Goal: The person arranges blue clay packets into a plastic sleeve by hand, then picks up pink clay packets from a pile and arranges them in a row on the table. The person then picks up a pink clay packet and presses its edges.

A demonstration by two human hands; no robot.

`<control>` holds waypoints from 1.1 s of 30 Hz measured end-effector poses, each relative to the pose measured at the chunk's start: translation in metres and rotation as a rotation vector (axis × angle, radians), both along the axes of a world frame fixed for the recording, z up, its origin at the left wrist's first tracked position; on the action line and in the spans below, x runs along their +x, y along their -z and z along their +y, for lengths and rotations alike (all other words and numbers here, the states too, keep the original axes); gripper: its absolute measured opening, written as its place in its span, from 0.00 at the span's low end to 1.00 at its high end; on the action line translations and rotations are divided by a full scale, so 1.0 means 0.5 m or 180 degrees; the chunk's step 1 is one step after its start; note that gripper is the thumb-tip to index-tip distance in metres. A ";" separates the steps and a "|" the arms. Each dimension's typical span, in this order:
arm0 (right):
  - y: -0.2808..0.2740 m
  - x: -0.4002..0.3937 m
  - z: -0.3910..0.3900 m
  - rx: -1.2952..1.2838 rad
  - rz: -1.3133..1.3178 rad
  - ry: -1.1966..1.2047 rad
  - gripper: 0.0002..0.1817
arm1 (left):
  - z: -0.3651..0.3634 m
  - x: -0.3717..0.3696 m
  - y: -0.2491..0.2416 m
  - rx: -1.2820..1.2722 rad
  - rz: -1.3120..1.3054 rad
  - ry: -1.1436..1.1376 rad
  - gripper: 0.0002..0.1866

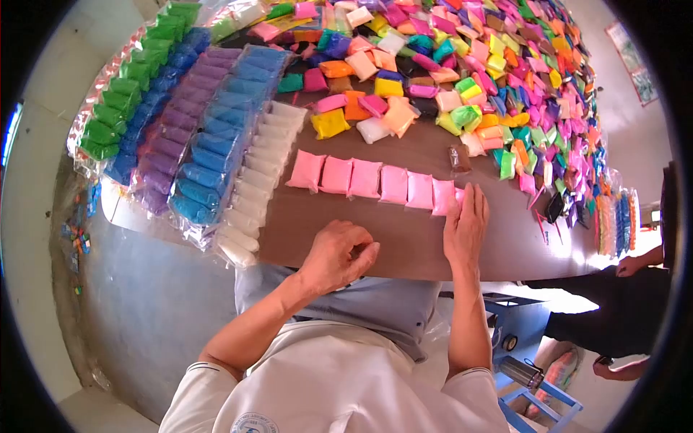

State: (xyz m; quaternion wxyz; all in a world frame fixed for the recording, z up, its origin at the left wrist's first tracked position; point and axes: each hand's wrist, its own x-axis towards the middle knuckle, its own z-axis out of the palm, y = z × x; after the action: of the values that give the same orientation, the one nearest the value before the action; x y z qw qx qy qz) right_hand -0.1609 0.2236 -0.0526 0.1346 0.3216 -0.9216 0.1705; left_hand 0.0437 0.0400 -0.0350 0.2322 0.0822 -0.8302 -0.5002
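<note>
Several small pink packets [366,179] lie side by side in a slightly slanting row on the brown table [404,245]. My right hand [468,227] is at the right end of this row, fingers stretched out and together, touching the last pink packet [458,196] and covering part of it. Below the row, at the table's near edge, my left hand [338,252] is curled in a loose fist with the thumb close to the index finger. Nothing shows in it.
Long clear bags of green [119,94], purple [184,115], blue [216,155] and white packets [263,162] line the left side. Mixed coloured packets [462,65] are heaped at the back and right. A brown packet [460,159] lies near my right hand. Another person [613,303] stands at right.
</note>
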 end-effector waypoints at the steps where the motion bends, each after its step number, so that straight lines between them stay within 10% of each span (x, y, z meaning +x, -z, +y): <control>1: -0.002 0.007 -0.008 -0.0011 0.0007 -0.0015 0.30 | -0.002 0.003 0.000 -0.0011 0.0007 -0.0015 0.07; 15: -0.047 -0.042 0.031 -0.1070 -0.0905 -0.0223 0.27 | -0.071 0.053 0.006 0.0154 -0.0280 -0.0698 0.07; 33: -0.056 -0.040 0.021 -0.0185 -0.0088 -0.1182 0.26 | -0.054 0.033 0.000 -0.0848 -0.0303 -0.0753 0.07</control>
State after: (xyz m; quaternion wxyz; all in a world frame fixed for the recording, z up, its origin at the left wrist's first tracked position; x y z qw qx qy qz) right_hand -0.1809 0.2343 -0.0246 0.0974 0.4798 -0.8429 0.2233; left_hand 0.0601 0.0131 -0.0348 0.2588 0.1714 -0.8836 -0.3505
